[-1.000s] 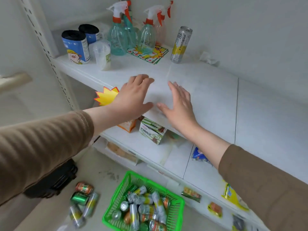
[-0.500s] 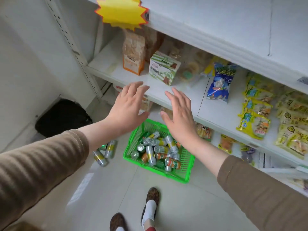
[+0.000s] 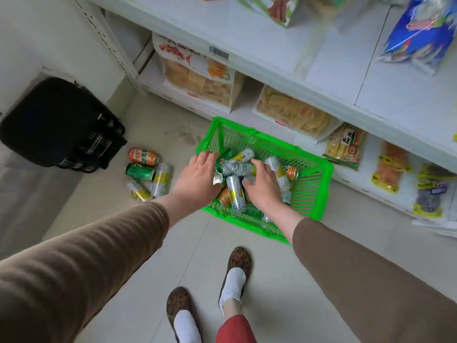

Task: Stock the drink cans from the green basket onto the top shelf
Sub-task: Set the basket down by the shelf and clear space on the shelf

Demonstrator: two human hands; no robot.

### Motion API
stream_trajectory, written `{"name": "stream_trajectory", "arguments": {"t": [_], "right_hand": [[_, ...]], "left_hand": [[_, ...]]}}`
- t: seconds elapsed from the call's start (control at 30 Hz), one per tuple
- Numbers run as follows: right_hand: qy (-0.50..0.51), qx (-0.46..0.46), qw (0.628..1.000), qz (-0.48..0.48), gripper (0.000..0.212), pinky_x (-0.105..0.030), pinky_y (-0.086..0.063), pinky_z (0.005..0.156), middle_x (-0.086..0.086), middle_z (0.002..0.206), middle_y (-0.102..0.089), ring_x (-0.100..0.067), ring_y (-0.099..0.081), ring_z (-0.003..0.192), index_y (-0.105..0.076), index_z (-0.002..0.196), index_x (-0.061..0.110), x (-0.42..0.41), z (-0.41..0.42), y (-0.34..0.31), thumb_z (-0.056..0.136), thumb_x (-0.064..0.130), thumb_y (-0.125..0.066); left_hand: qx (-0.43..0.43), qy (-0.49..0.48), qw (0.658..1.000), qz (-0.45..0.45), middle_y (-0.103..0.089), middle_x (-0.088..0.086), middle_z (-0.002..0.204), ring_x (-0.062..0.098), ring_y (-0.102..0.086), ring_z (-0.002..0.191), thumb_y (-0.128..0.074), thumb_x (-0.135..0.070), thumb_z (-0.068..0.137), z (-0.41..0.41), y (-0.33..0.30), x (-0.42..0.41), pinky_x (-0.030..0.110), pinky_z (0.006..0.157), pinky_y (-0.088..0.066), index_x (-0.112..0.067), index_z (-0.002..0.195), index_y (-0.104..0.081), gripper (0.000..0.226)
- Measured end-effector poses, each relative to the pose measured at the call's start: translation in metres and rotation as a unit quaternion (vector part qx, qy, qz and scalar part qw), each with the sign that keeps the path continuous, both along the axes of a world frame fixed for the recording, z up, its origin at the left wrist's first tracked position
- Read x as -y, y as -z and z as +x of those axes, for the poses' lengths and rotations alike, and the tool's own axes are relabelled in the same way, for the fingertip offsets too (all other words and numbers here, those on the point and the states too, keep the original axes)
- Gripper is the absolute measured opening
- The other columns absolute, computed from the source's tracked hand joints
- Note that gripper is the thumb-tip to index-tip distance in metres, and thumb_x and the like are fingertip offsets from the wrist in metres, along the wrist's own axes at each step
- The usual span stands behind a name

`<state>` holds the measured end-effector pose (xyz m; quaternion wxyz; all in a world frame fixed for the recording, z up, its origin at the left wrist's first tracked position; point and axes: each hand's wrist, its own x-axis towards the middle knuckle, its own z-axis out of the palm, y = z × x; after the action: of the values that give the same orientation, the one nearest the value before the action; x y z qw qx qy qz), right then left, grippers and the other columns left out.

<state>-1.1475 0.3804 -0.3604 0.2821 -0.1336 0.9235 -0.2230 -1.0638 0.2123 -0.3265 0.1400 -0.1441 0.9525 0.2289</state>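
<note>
The green basket [image 3: 312, 194] stands on the floor in front of the lowest shelf, holding several silver-yellow, orange and green drink cans [image 3: 236, 191] lying in a heap. My left hand [image 3: 197, 180] is palm down over the cans at the basket's left side, fingers curved onto a green can. My right hand [image 3: 263, 188] rests on the middle of the heap, its fingers bent over a silver can [image 3: 238, 168]. No can is lifted, and the palms hide any grip. The top shelf is out of view.
Several loose cans [image 3: 148, 173] lie on the floor left of the basket, beside a black bag [image 3: 59, 122]. Snack packs [image 3: 294, 112] fill the lower white shelves [image 3: 329, 70] behind the basket. My feet [image 3: 235, 276] stand on the tiled floor just before it.
My view has dropped from the top shelf to the floor. Both hands came down from the shelf and now lie on the cans in the basket.
</note>
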Motion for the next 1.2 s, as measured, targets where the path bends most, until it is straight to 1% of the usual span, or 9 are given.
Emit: {"name": "stream_trajectory", "arguments": {"t": [0.17, 0.3, 0.47, 0.63, 0.7, 0.83, 0.93, 1.0, 1.2], "right_hand": [[0.019, 0.069, 0.996, 0.05, 0.052, -0.046, -0.046, 0.1, -0.013, 0.141, -0.05, -0.038, -0.048, 0.129, -0.043, 0.141, 0.015, -0.001, 0.012, 0.099, 0.096, 0.029, -0.064], [0.022, 0.114, 0.986, 0.116, 0.071, -0.045, -0.045, 0.1, -0.013, 0.147, -0.043, -0.038, -0.047, 0.131, -0.031, 0.152, 0.015, -0.001, 0.018, 0.155, 0.094, 0.025, -0.07], [0.042, 0.117, 0.981, 0.148, 0.075, -0.04, -0.044, 0.073, -0.018, 0.133, -0.053, -0.04, -0.061, 0.11, -0.016, 0.15, 0.026, 0.005, 0.031, 0.194, 0.095, 0.014, -0.065], [0.015, 0.089, 0.982, 0.166, 0.101, -0.044, -0.05, 0.081, -0.026, 0.129, -0.052, -0.041, -0.059, 0.111, 0.006, 0.157, 0.032, 0.01, 0.036, 0.2, 0.093, 0.009, -0.068], [0.009, 0.067, 0.983, 0.171, 0.1, -0.044, -0.049, 0.078, -0.026, 0.124, -0.055, -0.041, -0.061, 0.106, 0.001, 0.154, 0.031, 0.008, 0.038, 0.201, 0.09, 0.01, -0.073], [0.021, 0.021, 0.987, 0.156, 0.064, -0.038, -0.043, 0.068, -0.018, 0.107, -0.067, -0.037, -0.065, 0.093, -0.023, 0.128, 0.015, 0.002, 0.04, 0.205, 0.089, 0.008, -0.073], [0.018, 0.004, 0.985, 0.169, 0.049, -0.037, -0.043, 0.069, -0.016, 0.103, -0.071, -0.037, -0.069, 0.094, -0.035, 0.128, 0.01, 0.001, 0.036, 0.206, 0.092, 0.005, -0.069], [0.014, 0.004, 0.983, 0.185, 0.048, -0.036, -0.041, 0.068, -0.017, 0.104, -0.072, -0.036, -0.069, 0.099, -0.039, 0.133, 0.008, 0.004, 0.035, 0.207, 0.094, 0.009, -0.067], [-0.039, 0.026, 0.972, 0.23, 0.063, -0.038, -0.043, 0.066, -0.022, 0.124, -0.061, -0.037, -0.063, 0.107, -0.025, 0.15, 0.015, 0.02, 0.027, 0.223, 0.097, 0.003, -0.057]], "left_hand": [[0.052, -0.006, 0.999, 0.008, -0.04, 0.009, 0.14, 0.031, -0.037, 0.127, -0.064, -0.027, 0.082, 0.002, 0.082, -0.012, 0.043, 0.107, -0.036, -0.012, 0.147, -0.029, 0.076], [0.091, 0.001, 0.996, 0.013, -0.038, 0.007, 0.141, 0.029, -0.035, 0.13, -0.065, -0.029, 0.084, 0.002, 0.13, -0.017, 0.045, 0.106, -0.04, -0.016, 0.148, -0.026, 0.076], [0.114, 0.003, 0.994, 0.004, -0.039, 0.007, 0.14, 0.028, -0.037, 0.128, -0.066, -0.03, 0.083, -0.001, 0.164, -0.025, 0.043, 0.106, -0.039, -0.016, 0.146, -0.028, 0.075], [0.12, 0.003, 0.993, 0.001, -0.038, 0.007, 0.143, 0.027, -0.037, 0.129, -0.066, -0.032, 0.084, 0.001, 0.163, -0.028, 0.043, 0.106, -0.04, -0.016, 0.147, -0.027, 0.075], [0.112, -0.002, 0.994, 0.005, -0.039, 0.006, 0.142, 0.027, -0.038, 0.128, -0.065, -0.031, 0.084, 0.0, 0.157, -0.027, 0.043, 0.106, -0.04, -0.016, 0.146, -0.028, 0.074], [0.092, 0.006, 0.996, 0.006, -0.04, 0.006, 0.143, 0.026, -0.038, 0.13, -0.064, -0.028, 0.083, -0.004, 0.153, -0.021, 0.042, 0.107, -0.04, -0.017, 0.146, -0.029, 0.074], [0.096, 0.012, 0.995, 0.001, -0.039, 0.006, 0.144, 0.027, -0.037, 0.132, -0.064, -0.029, 0.084, -0.004, 0.154, -0.017, 0.042, 0.109, -0.038, -0.017, 0.148, -0.027, 0.075], [0.096, 0.013, 0.995, -0.002, -0.039, 0.007, 0.144, 0.027, -0.037, 0.132, -0.064, -0.028, 0.085, -0.002, 0.155, -0.017, 0.042, 0.109, -0.038, -0.018, 0.149, -0.027, 0.075], [0.1, 0.023, 0.995, 0.002, -0.037, 0.006, 0.145, 0.027, -0.036, 0.131, -0.062, -0.028, 0.086, 0.003, 0.161, -0.019, 0.042, 0.108, -0.038, -0.017, 0.148, -0.026, 0.073]]}}
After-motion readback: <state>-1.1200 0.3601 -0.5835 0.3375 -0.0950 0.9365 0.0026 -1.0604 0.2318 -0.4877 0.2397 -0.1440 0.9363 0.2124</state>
